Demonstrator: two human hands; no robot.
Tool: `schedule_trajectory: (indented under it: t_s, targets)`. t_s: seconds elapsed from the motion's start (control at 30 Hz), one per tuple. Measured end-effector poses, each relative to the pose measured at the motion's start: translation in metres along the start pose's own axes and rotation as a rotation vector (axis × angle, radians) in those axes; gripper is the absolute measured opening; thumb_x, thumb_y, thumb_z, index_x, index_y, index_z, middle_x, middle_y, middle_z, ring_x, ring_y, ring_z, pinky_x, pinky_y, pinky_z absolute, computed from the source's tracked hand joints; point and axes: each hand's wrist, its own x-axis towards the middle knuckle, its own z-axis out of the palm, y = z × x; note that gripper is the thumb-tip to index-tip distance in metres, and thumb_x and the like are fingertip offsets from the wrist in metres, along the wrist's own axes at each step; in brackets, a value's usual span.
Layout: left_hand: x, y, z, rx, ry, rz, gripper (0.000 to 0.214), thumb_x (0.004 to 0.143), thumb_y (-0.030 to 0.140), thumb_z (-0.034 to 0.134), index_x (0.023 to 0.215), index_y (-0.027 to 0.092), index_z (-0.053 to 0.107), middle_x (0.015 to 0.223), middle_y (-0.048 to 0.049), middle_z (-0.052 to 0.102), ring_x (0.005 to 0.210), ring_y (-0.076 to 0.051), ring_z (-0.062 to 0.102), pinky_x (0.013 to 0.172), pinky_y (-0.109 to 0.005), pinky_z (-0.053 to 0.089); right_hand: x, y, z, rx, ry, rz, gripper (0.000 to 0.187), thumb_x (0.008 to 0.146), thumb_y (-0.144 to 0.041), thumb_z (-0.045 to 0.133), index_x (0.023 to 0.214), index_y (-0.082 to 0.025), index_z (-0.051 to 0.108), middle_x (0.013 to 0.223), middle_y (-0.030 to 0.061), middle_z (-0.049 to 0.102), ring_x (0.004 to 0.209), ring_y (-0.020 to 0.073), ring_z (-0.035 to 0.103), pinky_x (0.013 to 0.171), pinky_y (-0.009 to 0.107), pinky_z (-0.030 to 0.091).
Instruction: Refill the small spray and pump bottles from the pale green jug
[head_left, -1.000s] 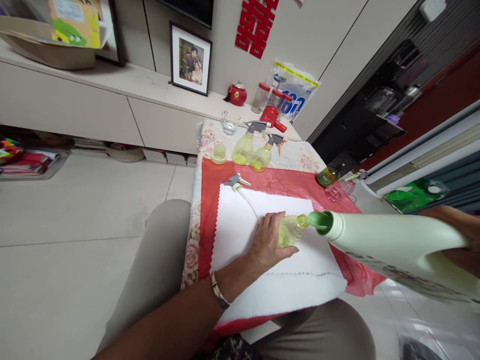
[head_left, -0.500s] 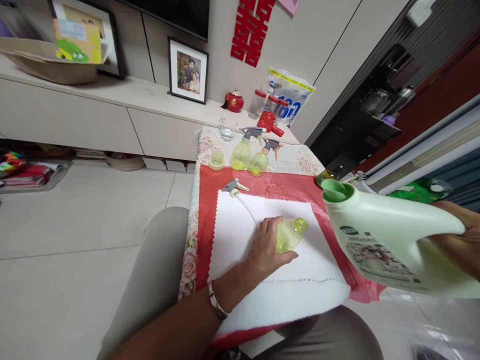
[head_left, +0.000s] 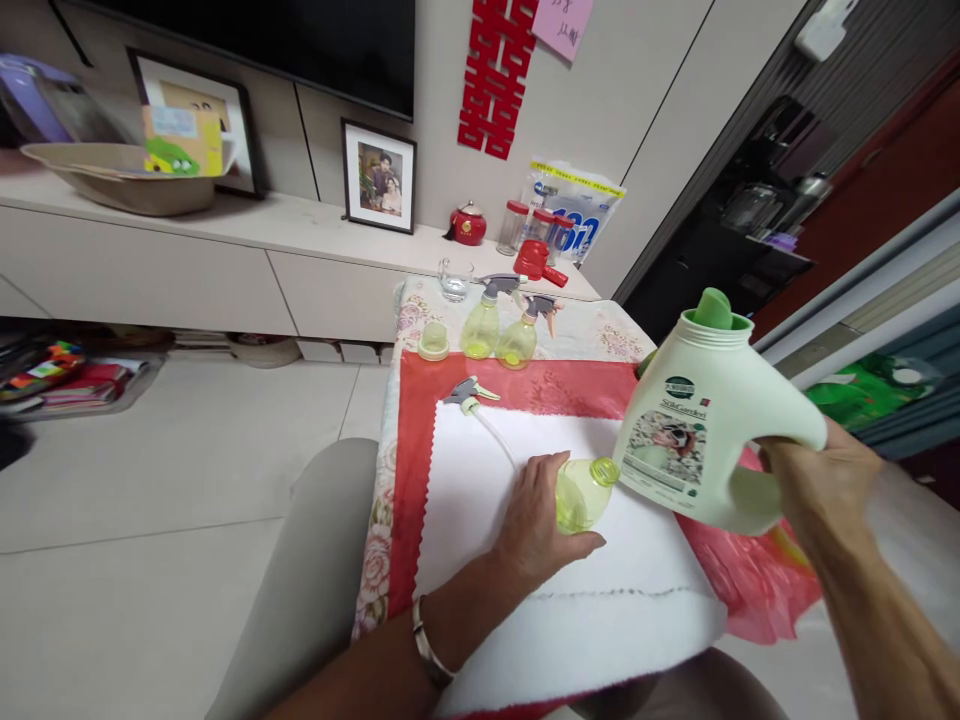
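Observation:
My left hand [head_left: 534, 525] is wrapped round an open, see-through yellow-green spray bottle [head_left: 582, 502] on a white cloth [head_left: 570, 610]. The bottle leans to the right, and a little liquid shows inside. By its handle, my right hand [head_left: 814, 475] grips a pale green detergent jug [head_left: 679, 440]. The jug is nearly upright, uncapped, with a green spout in its mouth, close to the bottle's right side. A grey trigger spray head [head_left: 472, 390] lies at the cloth's far left, its tube running towards my left hand.
Two spray bottles [head_left: 481, 328] with heads on stand at the table's far side, beside a yellow-green cap [head_left: 433, 342] and a glass cup [head_left: 455, 280]. Behind, the cabinet ledge holds a red pot [head_left: 469, 224], lidded jars [head_left: 512, 228] and a picture frame [head_left: 379, 178].
My right hand has brought the jug leftwards and turned it from tilted to nearly upright. My left hand still holds the bottle in about the same place. The view has tipped up slightly.

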Motion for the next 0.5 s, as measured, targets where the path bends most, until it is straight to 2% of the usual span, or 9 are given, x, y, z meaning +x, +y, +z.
schedule_trajectory:
  t_s: [0.1, 0.17, 0.23, 0.37, 0.5]
  targets:
    - [0.001, -0.001, 0.001, -0.012, -0.013, -0.017, 0.096, 0.052, 0.019, 0.092, 0.135, 0.023, 0.043, 0.129, -0.0114, 0.055, 0.123, -0.035, 0.054, 0.109, -0.056, 0.045, -0.006, 0.013, 0.023, 0.082, -0.031, 0.04, 0.018, 0.08, -0.016, 0.073, 0.094, -0.008, 0.065, 0.069, -0.0019, 0.05, 0.055, 0.0047, 0.043, 0.045, 0.011, 0.034]
    - [0.001, -0.002, 0.001, -0.016, -0.02, -0.021, 0.096, 0.053, 0.019, 0.091, 0.136, 0.024, 0.042, 0.13, -0.0112, 0.054, 0.124, -0.035, 0.053, 0.11, -0.056, 0.045, -0.009, 0.023, 0.038, 0.118, -0.054, 0.06, 0.021, 0.095, -0.026, 0.069, 0.1, -0.007, 0.061, 0.076, -0.0012, 0.051, 0.061, 0.0038, 0.046, 0.052, 0.011, 0.041]
    - [0.001, -0.002, 0.001, -0.018, -0.024, -0.019, 0.096, 0.054, 0.018, 0.09, 0.136, 0.025, 0.041, 0.13, -0.0109, 0.054, 0.124, -0.035, 0.053, 0.11, -0.057, 0.044, -0.011, 0.031, 0.052, 0.149, -0.065, 0.083, 0.029, 0.103, -0.036, 0.062, 0.107, -0.007, 0.059, 0.086, 0.0014, 0.054, 0.07, 0.0057, 0.052, 0.061, 0.014, 0.049]
    - [0.0, -0.003, 0.002, -0.025, -0.019, -0.016, 0.096, 0.054, 0.018, 0.089, 0.136, 0.025, 0.04, 0.128, -0.0106, 0.054, 0.122, -0.036, 0.054, 0.109, -0.057, 0.045, -0.017, 0.042, 0.077, 0.214, -0.05, 0.121, 0.034, 0.104, -0.04, 0.06, 0.115, -0.008, 0.059, 0.099, 0.0051, 0.057, 0.085, 0.0111, 0.058, 0.074, 0.022, 0.055]
    - [0.0, -0.001, 0.002, -0.027, -0.009, -0.011, 0.094, 0.054, 0.017, 0.088, 0.135, 0.024, 0.04, 0.127, -0.0104, 0.055, 0.121, -0.035, 0.055, 0.107, -0.057, 0.046, -0.022, 0.047, 0.092, 0.274, -0.029, 0.135, 0.033, 0.104, -0.039, 0.06, 0.116, -0.008, 0.059, 0.099, 0.0055, 0.057, 0.084, 0.0099, 0.057, 0.074, 0.022, 0.055]
